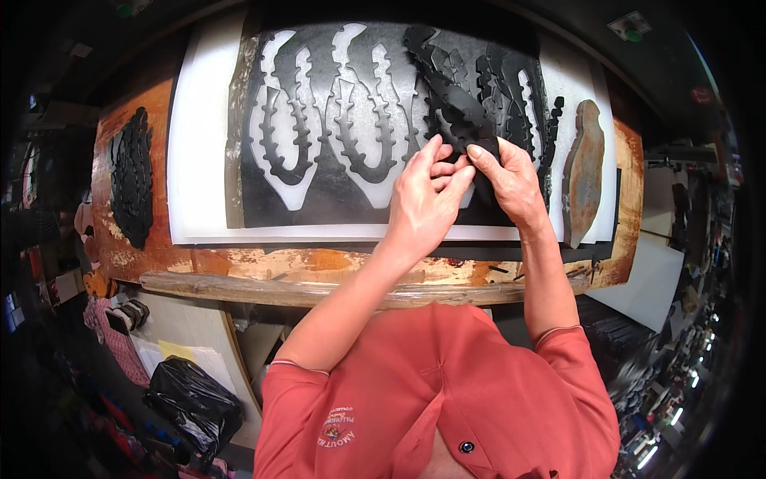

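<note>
A bundle of thin black cut pieces with notched edges (463,112) hangs over the right part of a black sheet (351,217). My right hand (515,180) is closed on its near end, thumb on top. Just left of it, my left hand (427,195) has its fingers loosely curled and apart, fingertips close to the pieces and the right thumb. Whether they touch the bundle is hard to tell. White notched U-shaped openings (291,188) show through the sheet at left. More loose black strips (511,88) lie at its right side.
The sheet lies on a white board (199,160) atop a worn wooden table (319,263). A rusty, long flat plate (585,172) rests at right. A stack of black cut pieces (130,176) lies far left. Below the table stands a black plastic bag (194,403).
</note>
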A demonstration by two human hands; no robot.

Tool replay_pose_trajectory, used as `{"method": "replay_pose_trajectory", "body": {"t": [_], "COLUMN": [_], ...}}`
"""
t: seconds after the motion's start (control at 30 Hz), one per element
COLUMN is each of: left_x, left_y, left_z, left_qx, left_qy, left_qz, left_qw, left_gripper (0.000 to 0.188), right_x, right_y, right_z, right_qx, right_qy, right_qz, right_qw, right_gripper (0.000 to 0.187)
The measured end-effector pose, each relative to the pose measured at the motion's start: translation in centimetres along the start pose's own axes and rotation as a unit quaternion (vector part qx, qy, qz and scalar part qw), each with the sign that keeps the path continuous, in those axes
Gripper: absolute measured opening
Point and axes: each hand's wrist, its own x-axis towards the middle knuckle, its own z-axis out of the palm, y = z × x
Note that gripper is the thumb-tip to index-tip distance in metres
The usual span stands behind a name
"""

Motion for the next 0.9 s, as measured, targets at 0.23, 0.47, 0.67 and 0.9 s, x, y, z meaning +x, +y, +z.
{"method": "replay_pose_trajectory", "body": {"t": [0.23,0.47,0.67,0.9], "left_x": [1.9,4.1,5.2,5.3], "left_y": [-0.2,1.4,2.0,0.6], "left_z": [-0.6,-1.2,-1.1,0.6], "left_qx": [0.159,0.128,0.234,0.144], "left_qy": [0.082,0.038,-0.007,0.056], "left_qz": [0.152,0.001,0.041,0.073], "left_qw": [0.972,0.991,0.971,0.985], "left_gripper": [0.061,0.060,0.031,0.023], "right_x": [-0.4,0.2,0.5,0.3], "right_y": [-0.8,-1.4,-1.3,-1.9], "right_z": [-0.5,1.8,2.2,1.6], "right_qx": [-0.037,-0.452,-0.430,-0.510], "right_qy": [0.050,0.159,0.171,0.173], "right_qz": [-0.025,-0.216,-0.192,-0.205], "right_qw": [0.998,0.851,0.866,0.817], "right_gripper": [0.023,0.007,0.005,0.009]}}
